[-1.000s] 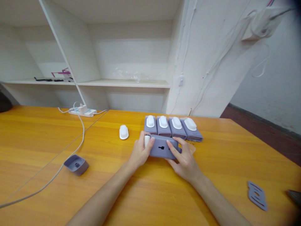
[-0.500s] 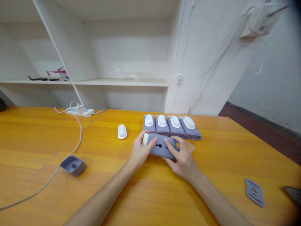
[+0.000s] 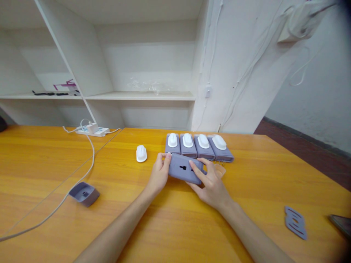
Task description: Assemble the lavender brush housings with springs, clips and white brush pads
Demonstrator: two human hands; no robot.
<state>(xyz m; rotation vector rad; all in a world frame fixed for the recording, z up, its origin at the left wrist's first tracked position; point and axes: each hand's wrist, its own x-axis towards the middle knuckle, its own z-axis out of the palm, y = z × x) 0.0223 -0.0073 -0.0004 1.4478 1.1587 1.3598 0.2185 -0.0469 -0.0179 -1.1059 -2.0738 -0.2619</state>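
Note:
A grey-purple plastic housing [image 3: 183, 167] with black cut-out slots is held just above the table, between both hands. At its left end, my left hand [image 3: 159, 174] is closed, thumb and fingers pressing on the edge. My right hand [image 3: 210, 182] grips the right part, with fingers on the slotted face and the thumb below. Behind the housing stands a row of several similar grey-purple boxes [image 3: 173, 149], each with a white ribbed cap [image 3: 187, 140] on it. A loose white ribbed cap [image 3: 141, 153] lies to the left of the row.
A small grey-purple cup [image 3: 84, 193] sits at the left beside a white cable [image 3: 92, 153] running from a power strip [image 3: 95, 131]. Toward the right lie a flat grey slotted plate [image 3: 295, 223] and a dark phone-like object [image 3: 340, 224]. A clear orange-tinted piece [image 3: 220, 170] is by my right hand.
The white piece that stuck out at the housing's left end no longer shows. My left thumb has moved from the housing's face to its left edge. My right hand keeps its hold.

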